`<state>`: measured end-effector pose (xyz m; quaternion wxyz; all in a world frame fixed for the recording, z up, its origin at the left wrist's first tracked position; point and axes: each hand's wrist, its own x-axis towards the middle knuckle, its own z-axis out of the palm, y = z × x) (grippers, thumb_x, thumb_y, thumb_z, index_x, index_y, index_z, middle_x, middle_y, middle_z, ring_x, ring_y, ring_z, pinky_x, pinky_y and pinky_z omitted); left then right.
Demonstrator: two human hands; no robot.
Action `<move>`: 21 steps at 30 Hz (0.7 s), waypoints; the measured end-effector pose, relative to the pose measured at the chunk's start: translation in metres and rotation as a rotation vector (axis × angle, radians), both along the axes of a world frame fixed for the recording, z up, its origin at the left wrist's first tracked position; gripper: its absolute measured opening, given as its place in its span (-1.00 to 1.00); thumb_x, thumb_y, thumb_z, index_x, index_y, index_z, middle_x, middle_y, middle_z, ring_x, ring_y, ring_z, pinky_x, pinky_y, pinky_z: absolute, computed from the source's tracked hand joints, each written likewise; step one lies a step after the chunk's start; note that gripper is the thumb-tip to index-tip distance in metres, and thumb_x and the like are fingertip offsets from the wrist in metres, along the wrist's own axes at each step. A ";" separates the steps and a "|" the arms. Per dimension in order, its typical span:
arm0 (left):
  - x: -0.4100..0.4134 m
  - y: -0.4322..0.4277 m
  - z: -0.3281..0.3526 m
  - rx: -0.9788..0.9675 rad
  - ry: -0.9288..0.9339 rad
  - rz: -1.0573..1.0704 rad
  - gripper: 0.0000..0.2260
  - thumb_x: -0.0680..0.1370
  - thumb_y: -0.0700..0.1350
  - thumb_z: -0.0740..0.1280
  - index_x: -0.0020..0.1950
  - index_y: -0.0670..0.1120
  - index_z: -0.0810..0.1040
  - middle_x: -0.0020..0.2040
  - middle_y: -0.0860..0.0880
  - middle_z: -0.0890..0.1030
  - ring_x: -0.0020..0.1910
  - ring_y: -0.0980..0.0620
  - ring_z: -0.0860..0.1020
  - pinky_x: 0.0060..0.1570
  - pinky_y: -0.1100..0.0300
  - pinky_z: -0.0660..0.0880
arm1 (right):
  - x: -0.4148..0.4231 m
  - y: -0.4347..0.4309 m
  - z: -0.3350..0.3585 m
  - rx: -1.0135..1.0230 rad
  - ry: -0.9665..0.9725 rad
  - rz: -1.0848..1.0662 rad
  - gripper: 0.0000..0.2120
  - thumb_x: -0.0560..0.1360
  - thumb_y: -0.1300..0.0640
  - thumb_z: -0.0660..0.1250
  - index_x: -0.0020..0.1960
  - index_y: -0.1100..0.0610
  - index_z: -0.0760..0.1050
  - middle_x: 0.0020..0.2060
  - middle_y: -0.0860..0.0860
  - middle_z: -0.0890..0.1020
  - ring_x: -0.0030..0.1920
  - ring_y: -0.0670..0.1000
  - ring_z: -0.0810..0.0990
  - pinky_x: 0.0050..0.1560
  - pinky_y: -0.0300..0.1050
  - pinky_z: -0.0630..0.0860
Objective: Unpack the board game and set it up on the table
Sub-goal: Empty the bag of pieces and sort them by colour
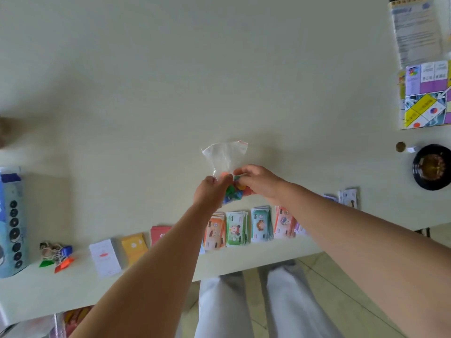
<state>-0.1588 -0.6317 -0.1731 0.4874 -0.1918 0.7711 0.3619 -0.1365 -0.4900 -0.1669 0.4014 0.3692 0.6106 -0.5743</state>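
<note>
A clear zip bag (224, 157) with a red seal strip is held above the pale table (146, 81). Small coloured game pieces (231, 193) in green, blue and orange fill its bottom. My left hand (210, 191) pinches the bag at its neck from the left. My right hand (256, 181) grips the filled part from the right. Along the near table edge lie stacks of play money (239, 228) and card decks in white (105, 258), yellow (134, 247) and red (159, 234). The folded game board (424, 98) lies at the far right.
A printed rules sheet (415, 30) lies above the board. A black round dish (432, 167) and a small brown disc (400, 147) sit at the right. A blue box (12, 223) stands at the left edge, with small blue, green and orange tokens (58, 257) beside it. More cards (347, 197) lie near my right forearm.
</note>
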 end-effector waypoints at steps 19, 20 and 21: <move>-0.016 0.013 0.047 0.160 -0.163 0.244 -0.64 0.53 0.17 0.32 -0.14 -0.13 0.58 -0.19 -0.10 0.56 -0.30 0.00 0.51 -0.24 0.21 0.53 | -0.014 0.040 0.046 -0.009 -0.001 -0.134 -0.74 0.48 0.20 0.42 0.13 0.24 0.49 -0.17 0.19 0.64 -0.29 0.03 0.65 -0.13 -0.14 0.64; -0.015 0.015 0.050 0.159 -0.168 0.256 -0.66 0.54 0.15 0.32 -0.14 -0.13 0.58 -0.20 -0.07 0.56 -0.33 0.02 0.51 -0.26 0.24 0.53 | -0.013 0.043 0.049 -0.015 0.002 -0.139 -0.74 0.48 0.21 0.42 0.13 0.25 0.48 -0.17 0.20 0.64 -0.28 0.04 0.66 -0.12 -0.13 0.64; -0.015 0.016 0.051 0.156 -0.172 0.268 -0.68 0.54 0.13 0.32 -0.15 -0.12 0.57 -0.22 -0.06 0.57 -0.35 0.03 0.50 -0.29 0.26 0.52 | -0.013 0.044 0.050 -0.021 0.002 -0.147 -0.73 0.48 0.22 0.42 0.14 0.26 0.48 -0.17 0.21 0.65 -0.28 0.05 0.66 -0.11 -0.12 0.64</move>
